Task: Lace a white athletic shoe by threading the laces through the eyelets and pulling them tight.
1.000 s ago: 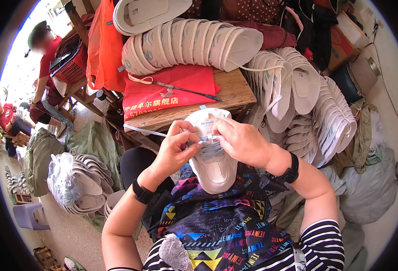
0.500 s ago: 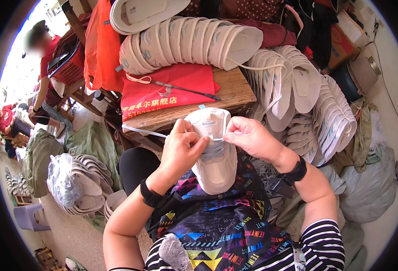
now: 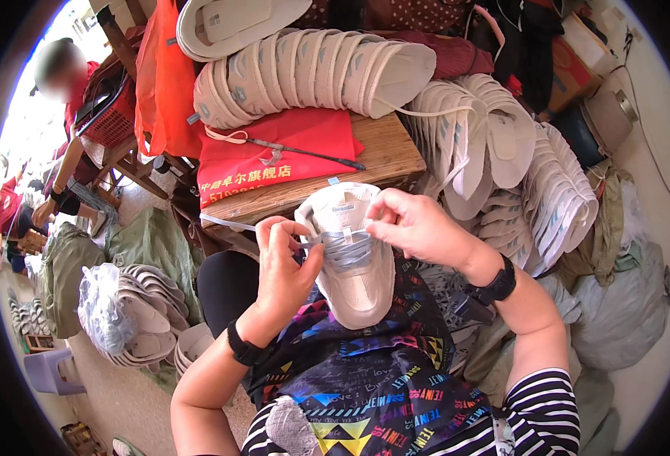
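Note:
A pale shoe upper [image 3: 359,296] lies in my lap with its toe toward me, its tongue [image 3: 341,211] raised at the far end. Light grey-blue shoelace [image 3: 350,254] runs in rows across its front. At the shoe's left edge, my left hand [image 3: 283,254] is closed, thumb and forefinger pinching the lace. My right hand [image 3: 411,226] is closed over the right side of the opening, thumb and forefinger pressed together by the top lace row. What lies between those right fingertips is mostly hidden. A free length of lace [image 3: 232,223] stretches left from my left hand.
Ahead stands a wooden bench [image 3: 392,148] with a red bag [image 3: 274,156], a thin hooked tool [image 3: 312,154] and a row of nested uppers [image 3: 304,76]. More uppers [image 3: 502,144] hang at the right. Bagged uppers [image 3: 141,311] sit at the left; other people work beyond.
My left hand has moved left and slightly down, off the tongue to the shoe's edge. The lace rows between my hands now show. My right hand has shifted slightly left and turned.

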Available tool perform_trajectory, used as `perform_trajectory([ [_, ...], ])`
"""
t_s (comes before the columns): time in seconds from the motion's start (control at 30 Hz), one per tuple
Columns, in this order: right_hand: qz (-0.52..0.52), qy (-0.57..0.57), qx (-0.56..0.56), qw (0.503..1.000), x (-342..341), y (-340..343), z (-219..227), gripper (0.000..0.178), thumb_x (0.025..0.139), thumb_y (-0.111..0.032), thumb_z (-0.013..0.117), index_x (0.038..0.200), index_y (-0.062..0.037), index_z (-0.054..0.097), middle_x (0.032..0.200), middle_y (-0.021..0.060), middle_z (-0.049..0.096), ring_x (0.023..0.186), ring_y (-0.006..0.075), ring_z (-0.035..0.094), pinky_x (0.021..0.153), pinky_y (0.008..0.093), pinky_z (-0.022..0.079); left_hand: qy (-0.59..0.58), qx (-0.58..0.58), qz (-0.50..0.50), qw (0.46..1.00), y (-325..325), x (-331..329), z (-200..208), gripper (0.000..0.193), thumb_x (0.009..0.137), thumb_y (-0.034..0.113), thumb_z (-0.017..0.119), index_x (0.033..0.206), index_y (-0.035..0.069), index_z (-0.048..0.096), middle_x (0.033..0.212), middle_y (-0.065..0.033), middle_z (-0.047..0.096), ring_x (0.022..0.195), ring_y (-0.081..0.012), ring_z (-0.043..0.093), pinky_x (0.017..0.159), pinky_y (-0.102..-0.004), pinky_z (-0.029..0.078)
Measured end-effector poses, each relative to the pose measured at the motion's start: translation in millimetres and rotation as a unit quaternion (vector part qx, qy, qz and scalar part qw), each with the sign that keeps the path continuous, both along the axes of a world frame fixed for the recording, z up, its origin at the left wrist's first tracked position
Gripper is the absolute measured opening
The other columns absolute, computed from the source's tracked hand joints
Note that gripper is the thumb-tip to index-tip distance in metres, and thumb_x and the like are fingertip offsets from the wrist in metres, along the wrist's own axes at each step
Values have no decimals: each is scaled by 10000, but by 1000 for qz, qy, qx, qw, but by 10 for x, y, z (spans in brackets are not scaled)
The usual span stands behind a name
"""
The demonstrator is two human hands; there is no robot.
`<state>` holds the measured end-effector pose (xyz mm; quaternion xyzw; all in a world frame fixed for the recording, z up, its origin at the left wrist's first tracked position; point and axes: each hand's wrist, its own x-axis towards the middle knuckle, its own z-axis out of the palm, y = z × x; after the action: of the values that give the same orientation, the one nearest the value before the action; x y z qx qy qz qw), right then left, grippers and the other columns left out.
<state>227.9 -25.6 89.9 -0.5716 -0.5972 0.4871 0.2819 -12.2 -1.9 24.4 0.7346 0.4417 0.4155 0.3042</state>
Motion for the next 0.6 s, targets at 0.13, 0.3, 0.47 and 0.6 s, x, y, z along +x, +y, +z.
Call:
perform_trajectory([
  [0.13, 81, -288, 169, 939, -130, 0, -63, 260, 861, -232, 672, 979, -22, 572, 754, 188, 636, 665, 334, 653, 611, 424, 494, 10, -102, -32, 994, 20, -33, 25, 178, 815, 52, 737, 901, 20, 584, 971, -71, 491, 712, -115, 476, 622, -260, 449],
  [0.3, 167, -219, 171, 946, -54, 113, -187, 239, 861, -208, 675, 989, -31, 578, 701, 126, 628, 565, 257, 614, 541, 374, 472, -67, -293, -36, 953, 0, -101, 3, 149, 856, 68, 712, 899, 3, 585, 807, -19, 576, 617, -73, 502, 562, -240, 439],
  [0.47, 44, 37, -164, 985, -74, 163, -68, 137, 891, -159, 654, 956, -39, 638, 689, -17, 582, 524, 39, 479, 449, 243, 346, -46, -209, -41, 976, -27, -109, 32, 223, 865, 19, 685, 1048, 31, 557, 790, 12, 551, 617, -30, 488, 517, -222, 398],
  [0.6, 43, -170, 136, 975, -121, 109, -219, 167, 855, -193, 644, 903, -37, 678, 666, 97, 632, 551, 204, 603, 534, 368, 461, 130, 81, -48, 987, 60, -109, 197, 271, 832, 47, 702, 1074, 65, 582, 785, -34, 539, 652, -150, 538, 621, -313, 422],
])
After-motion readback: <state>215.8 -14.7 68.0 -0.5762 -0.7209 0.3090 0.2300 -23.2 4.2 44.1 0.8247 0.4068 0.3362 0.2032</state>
